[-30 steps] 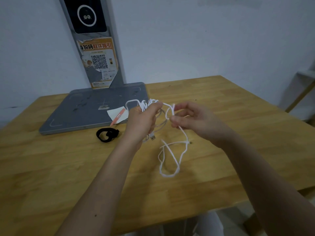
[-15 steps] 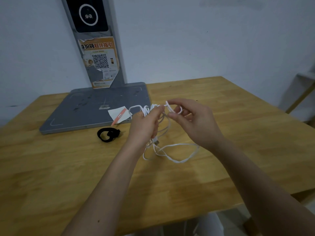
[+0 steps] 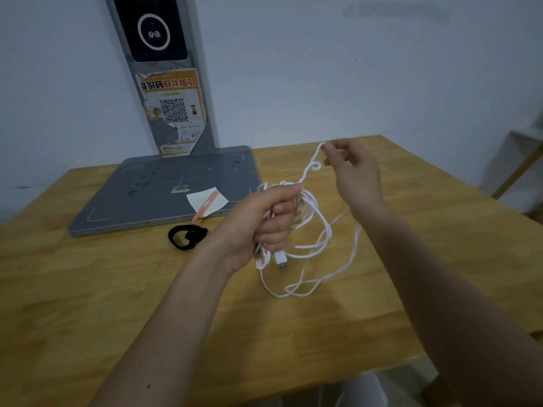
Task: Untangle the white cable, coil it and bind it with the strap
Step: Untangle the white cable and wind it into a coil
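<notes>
Hands work a white cable above a wooden table: the left hand grips a bundle of loops in a closed fist, apparently anchoring it, while the right hand pinches one strand and holds it up and away, seemingly to draw slack out of the tangle. Loose loops trail onto the table. A black strap lies untouched beside a grey base plate, within reach.

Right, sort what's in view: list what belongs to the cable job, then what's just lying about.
Job: white cable, gripped by left hand, pinched by right hand; black strap.
Lying about: grey base plate, paper slip, orange pen.
</notes>
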